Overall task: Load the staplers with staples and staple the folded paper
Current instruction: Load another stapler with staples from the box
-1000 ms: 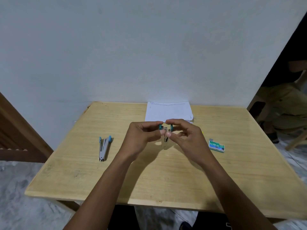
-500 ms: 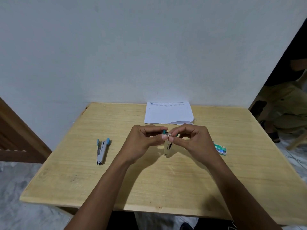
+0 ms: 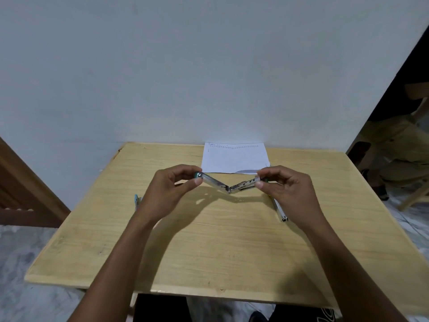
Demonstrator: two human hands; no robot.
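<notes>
Metal stapler [image 3: 217, 182] pinched open; left hand [image 3: 171, 190] half-hides what seems another stapler [image 3: 137, 202].

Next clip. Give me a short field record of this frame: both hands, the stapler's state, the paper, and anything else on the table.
left hand: pinches one teal-tipped end of the stapler
right hand: pinches the other end
stapler state: swung wide open into a V, hinge lowest, held above the table
loaded: too small to tell
paper: white sheet lying at the table's far edge, untouched
second stapler: on the table, mostly hidden behind the left wrist
other: slim silver item on the table, partly hidden by the right hand; kind unclear
</notes>
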